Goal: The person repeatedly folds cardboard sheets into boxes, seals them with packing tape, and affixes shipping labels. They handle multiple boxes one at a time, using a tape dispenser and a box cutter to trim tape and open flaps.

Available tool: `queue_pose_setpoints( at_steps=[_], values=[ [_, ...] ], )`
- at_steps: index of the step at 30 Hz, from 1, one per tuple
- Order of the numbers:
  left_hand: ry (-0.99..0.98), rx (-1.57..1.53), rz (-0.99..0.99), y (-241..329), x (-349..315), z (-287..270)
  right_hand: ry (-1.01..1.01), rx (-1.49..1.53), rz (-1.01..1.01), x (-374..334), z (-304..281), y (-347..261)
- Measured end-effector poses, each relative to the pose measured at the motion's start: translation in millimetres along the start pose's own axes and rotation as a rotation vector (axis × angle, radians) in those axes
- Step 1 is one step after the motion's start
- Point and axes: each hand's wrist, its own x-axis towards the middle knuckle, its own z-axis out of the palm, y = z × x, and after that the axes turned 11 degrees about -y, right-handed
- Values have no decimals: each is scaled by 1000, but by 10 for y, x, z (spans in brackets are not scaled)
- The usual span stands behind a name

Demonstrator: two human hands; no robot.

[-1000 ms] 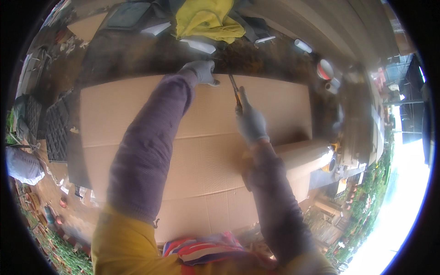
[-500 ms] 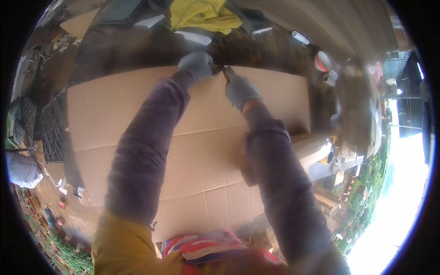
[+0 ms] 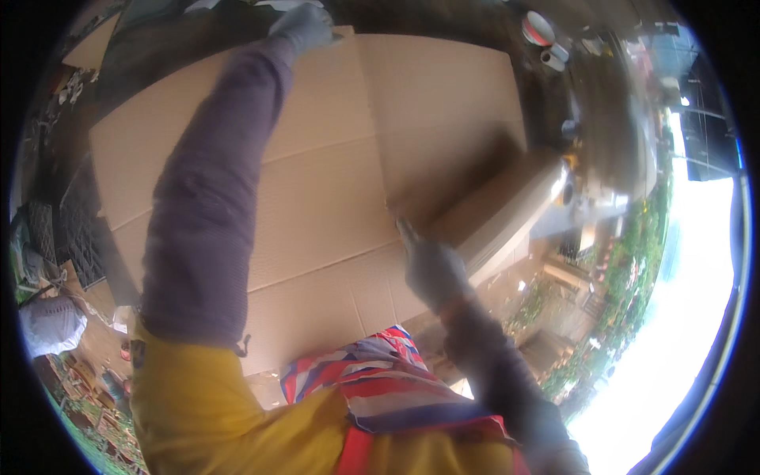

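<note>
A large brown cardboard sheet (image 3: 317,190), creased across, lies in front of me. My left hand (image 3: 305,28), gloved in grey, is closed on its far edge. A straight slit runs from that edge toward me and ends at my right hand (image 3: 435,273). This gloved hand is closed, blurred by motion, low over the sheet's near right part. A slim knife (image 3: 400,222) seems to stick out from its fingers at the end of the slit; the handle is hidden in the glove.
Right of the sheet lies a long folded cardboard piece (image 3: 507,202). Beyond the far right corner are a red and white round container (image 3: 538,28) and white rolls (image 3: 554,57). Dark grid panels (image 3: 79,218) stand at the left, near a pale sack (image 3: 51,323).
My right hand has drawn back toward me from the far edge, and a long slit now shows behind it. My left hand stays at the far edge. The view has shifted.
</note>
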Motion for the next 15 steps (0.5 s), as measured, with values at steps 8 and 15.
queue_pose_setpoints(
  at_steps=[8,15],
  values=[
    [30,181,126,-455,71,-41,-456,275,2,-1714,2176,1306],
    [184,252,142,-93,-273,-65,28,295,466,-1962,3123,2664]
  ],
)
